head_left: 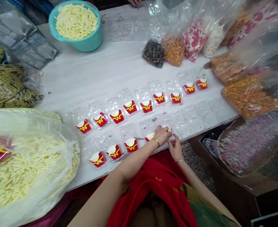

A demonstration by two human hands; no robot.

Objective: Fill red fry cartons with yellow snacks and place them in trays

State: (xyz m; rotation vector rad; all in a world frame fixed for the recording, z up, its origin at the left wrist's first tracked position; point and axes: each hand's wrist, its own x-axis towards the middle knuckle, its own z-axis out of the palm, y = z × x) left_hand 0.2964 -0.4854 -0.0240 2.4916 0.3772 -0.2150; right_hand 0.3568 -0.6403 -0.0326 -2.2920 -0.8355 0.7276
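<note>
My left hand (161, 135), with a gold bracelet at the wrist, is closed over a small red carton (170, 131) at a clear plastic blister pack near the table's front edge. Its fingers hide most of that carton. Just right of it, my right hand (176, 148) has thumb and forefinger apart, close to the same pack. A red carton with a yellow W (131, 144) lies in an open blister to the left; another carton (150, 136) is partly covered by my left wrist. Behind them runs a row of similar filled packs (146, 106).
Clear packs without cartons (201, 114) lie to the right. A teal tub (87, 44) of pale sticks stands at the back. A big bag of pale sticks (35, 170) is at left, bags of coloured pieces (249, 94) at right. Another person's hand (135, 2) shows at the far edge.
</note>
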